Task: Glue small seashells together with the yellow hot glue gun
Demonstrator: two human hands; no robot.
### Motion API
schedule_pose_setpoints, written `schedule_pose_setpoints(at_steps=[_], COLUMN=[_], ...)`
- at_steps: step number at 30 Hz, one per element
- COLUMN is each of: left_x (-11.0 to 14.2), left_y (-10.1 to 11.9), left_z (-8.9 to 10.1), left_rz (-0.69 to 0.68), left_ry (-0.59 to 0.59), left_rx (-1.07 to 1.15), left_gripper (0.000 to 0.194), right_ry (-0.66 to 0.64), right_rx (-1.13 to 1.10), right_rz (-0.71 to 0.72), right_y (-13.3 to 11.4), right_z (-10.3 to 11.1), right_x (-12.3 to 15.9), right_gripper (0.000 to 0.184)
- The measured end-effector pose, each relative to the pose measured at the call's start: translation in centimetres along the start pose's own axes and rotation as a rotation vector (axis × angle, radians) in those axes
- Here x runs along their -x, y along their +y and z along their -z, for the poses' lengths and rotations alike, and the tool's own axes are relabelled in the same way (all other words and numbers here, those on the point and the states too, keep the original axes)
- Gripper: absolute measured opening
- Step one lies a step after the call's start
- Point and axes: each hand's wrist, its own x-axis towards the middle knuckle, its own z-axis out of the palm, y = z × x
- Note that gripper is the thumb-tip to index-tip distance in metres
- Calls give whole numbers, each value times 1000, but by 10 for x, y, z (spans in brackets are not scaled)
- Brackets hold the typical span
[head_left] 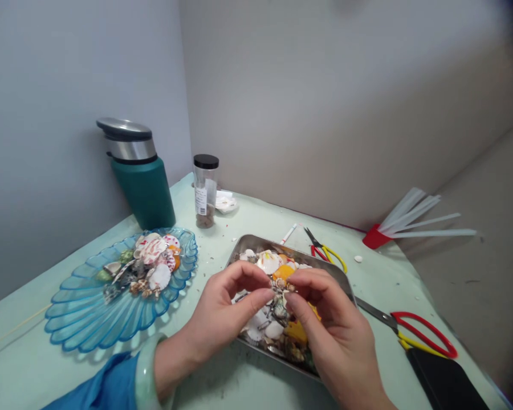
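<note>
- We see a pale green table below plain grey walls.
- Small striped shells sit at our fingertips, centre of the frame, over the shell-filled metal tray.
- Our left hand and right hand each curl, thumb towards index finger; we cannot tell which shells they grip.
- Left of frame, we have a blue scalloped dish of shells, a teal bottle behind.
- Right of frame, we see large scissors and a red cup.
</note>
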Motion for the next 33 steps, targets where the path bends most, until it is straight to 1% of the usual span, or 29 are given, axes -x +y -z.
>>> schedule_pose_setpoints(at_steps=[4,7,10,12,14,17,21,24,29,31,33], left_x=[0,0,0,0,0,-1,-2,-1,-1,-1,-2], left_y=[0,-1,-1,0,0,-1,-5,-6,-7,-7,-7], left_z=[0,1,1,1,1,1,3,4,4,4,4], left_rz=[32,61,130,154,147,111,50,35,70,97,127], left_ry=[-17,-7,18,32,37,31,15,15,9,11,15], left_rx=[-26,9,44,61,79,84,27,-18,0,7,1], left_gripper=[5,5,8,9,9,7,4,4,6,6,6], right_ry=[-6,-29,-39,-23,-9,-30,-45,-57,-82,-98,-109], right_rx=[12,15,14,30,55,59,46,65,114,107,84], right_rz=[72,82,44,-12,-84,-156,-161,-149,-114,-137,-193], right_y=[0,-1,-2,-2,-3,-4,-3,-2,-2,-2,-3], right_z=[-2,-2,-2,-2,-2,-1,1,3,5,6,6], right_x=[0,1,1,1,0,-3,-4,-5,-7,-7,-7], right_gripper=[24,22,21,21,18,5,6,7,7,8,8])
